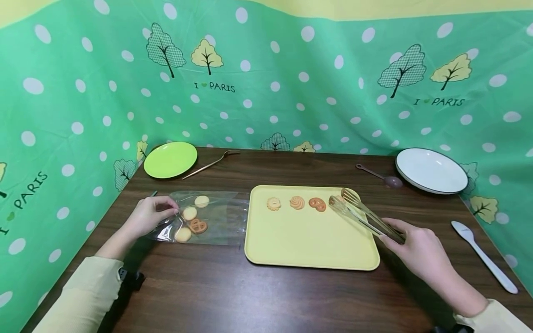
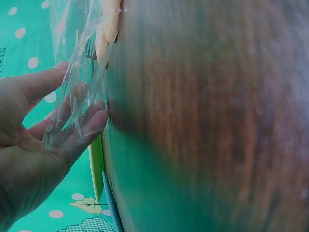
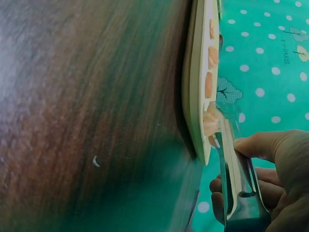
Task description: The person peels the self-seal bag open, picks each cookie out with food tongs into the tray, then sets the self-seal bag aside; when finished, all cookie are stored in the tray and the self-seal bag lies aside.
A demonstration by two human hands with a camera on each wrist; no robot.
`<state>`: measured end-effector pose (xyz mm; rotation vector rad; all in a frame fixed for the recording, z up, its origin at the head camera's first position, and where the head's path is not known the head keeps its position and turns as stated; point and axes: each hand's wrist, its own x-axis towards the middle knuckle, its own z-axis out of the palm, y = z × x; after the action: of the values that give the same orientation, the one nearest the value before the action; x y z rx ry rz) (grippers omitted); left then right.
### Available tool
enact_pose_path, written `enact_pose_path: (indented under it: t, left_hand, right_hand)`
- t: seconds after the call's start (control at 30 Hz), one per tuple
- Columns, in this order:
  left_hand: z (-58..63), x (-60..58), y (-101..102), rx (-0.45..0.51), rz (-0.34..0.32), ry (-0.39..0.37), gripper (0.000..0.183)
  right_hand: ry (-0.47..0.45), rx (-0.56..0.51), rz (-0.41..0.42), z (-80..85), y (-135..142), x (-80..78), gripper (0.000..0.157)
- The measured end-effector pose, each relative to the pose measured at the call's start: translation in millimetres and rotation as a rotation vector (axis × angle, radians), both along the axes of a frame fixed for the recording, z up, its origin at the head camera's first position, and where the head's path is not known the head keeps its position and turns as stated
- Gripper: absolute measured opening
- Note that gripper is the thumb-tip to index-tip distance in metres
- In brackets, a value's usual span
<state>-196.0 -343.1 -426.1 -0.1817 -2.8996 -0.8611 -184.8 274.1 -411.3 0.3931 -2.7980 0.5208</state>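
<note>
My left hand (image 1: 145, 216) pinches the left end of a clear plastic bag (image 1: 226, 219) lying on the table. Inside the bag are a pretzel-shaped cookie (image 1: 197, 226) and several round pale cookies (image 1: 201, 201). Gold tongs (image 1: 376, 218) are gripped in my right hand (image 1: 420, 249), their tips spread around a cookie at the right of the yellow tray (image 1: 308, 245). That cookie (image 3: 210, 123) is partly hidden by the tongs. Left of it, in a row, lie a pretzel cookie (image 1: 317, 204), a swirled cookie (image 1: 297, 202) and a round cookie (image 1: 273, 203).
At the back left are a green plate (image 1: 170, 159) and a fork (image 1: 210, 164). A purple spoon (image 1: 393, 181) and a white dish (image 1: 430, 170) sit at the back right. A white knife (image 1: 485, 256) lies near the right edge. Patterned cloth (image 1: 291, 92) hangs behind the table.
</note>
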Motion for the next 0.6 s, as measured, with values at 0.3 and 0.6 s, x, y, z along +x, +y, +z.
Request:
enact_pose_path:
  t: [0.3, 0.6]
  left_hand:
    - [-1.4, -1.0, -1.0, 0.001, 0.003, 0.009, 0.01]
    - [-1.4, -1.0, -2.4, 0.014, 0.006, 0.012, 0.01]
  right_hand:
    - [-0.046, 0.023, -0.012, -0.9, -1.8, -2.6, 0.044]
    - [0.057, -0.049, 0.12, 9.3, -28.7, -5.7, 0.041]
